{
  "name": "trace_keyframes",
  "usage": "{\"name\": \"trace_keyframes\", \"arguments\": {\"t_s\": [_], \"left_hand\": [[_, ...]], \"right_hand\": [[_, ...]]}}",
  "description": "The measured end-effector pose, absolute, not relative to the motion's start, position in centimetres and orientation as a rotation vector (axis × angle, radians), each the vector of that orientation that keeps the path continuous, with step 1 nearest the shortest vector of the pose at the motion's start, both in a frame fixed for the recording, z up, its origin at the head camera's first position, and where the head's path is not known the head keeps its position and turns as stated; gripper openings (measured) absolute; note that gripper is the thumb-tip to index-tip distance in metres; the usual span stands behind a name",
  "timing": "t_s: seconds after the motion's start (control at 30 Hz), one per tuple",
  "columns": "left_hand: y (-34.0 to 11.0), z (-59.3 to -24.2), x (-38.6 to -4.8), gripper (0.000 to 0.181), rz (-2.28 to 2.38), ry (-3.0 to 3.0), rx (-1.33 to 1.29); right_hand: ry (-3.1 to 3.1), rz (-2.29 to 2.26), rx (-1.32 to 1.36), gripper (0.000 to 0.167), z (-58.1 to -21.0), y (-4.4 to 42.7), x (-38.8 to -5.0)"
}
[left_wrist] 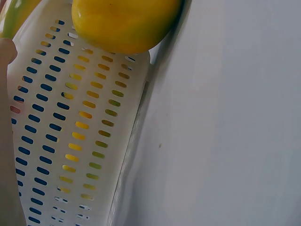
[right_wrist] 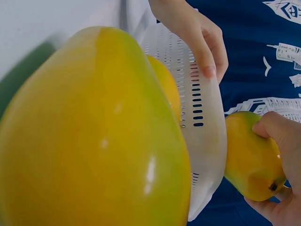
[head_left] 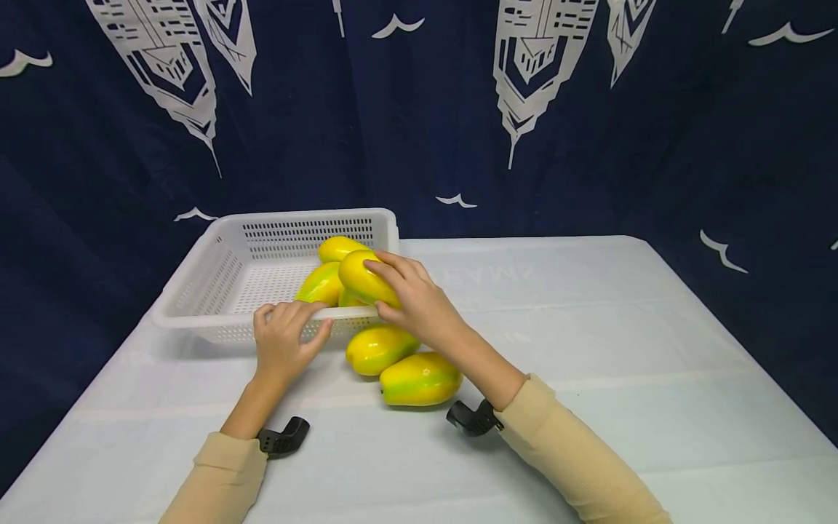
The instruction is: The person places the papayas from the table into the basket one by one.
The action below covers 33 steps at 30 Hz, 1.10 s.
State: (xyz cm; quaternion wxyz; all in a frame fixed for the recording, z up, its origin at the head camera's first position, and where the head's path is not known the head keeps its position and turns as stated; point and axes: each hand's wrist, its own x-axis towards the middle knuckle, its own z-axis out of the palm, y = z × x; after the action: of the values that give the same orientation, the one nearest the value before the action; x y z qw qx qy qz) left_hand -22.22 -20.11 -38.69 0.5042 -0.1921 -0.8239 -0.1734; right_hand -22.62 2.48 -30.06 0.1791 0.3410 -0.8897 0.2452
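My right hand (head_left: 424, 304) holds a yellow-green mango (head_left: 361, 276) over the near right rim of the white plastic basket (head_left: 216, 321). In the right wrist view, the fingers and thumb pinch this mango (right_wrist: 251, 157) on either side. My left hand (head_left: 284, 343) grips the basket's near rim, fingers over the edge and thumb on the outside. Inside the basket, more mangoes, one at the back (head_left: 337, 247) and one further left (head_left: 321, 282), lie at the right end. Another beneath the held one is mostly hidden.
Two mangoes rest on the white-covered table (head_left: 589, 349) before the basket: one near its wall (head_left: 380, 351), another closer to me (head_left: 421, 380). A dark blue curtain (head_left: 419, 131) with white prints hangs behind. Each wrist wears a black camera band (head_left: 284, 438).
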Motion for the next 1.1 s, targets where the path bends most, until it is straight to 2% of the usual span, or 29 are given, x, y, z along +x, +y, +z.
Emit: {"name": "trace_keyframes", "arguments": {"t_s": [0.57, 1.1], "left_hand": [[-20.1, -38.5, -22.0, 0.036, -0.410, -2.036, -0.466], [-20.2, -38.7, -22.2, 0.043, -0.403, -2.030, -0.465]], "right_hand": [[-2.488, 0.796, 0.950, 0.042, -30.8, 1.4, -23.9], [-2.576, 0.829, 0.978, 0.041, -31.3, 0.5, -24.8]]}}
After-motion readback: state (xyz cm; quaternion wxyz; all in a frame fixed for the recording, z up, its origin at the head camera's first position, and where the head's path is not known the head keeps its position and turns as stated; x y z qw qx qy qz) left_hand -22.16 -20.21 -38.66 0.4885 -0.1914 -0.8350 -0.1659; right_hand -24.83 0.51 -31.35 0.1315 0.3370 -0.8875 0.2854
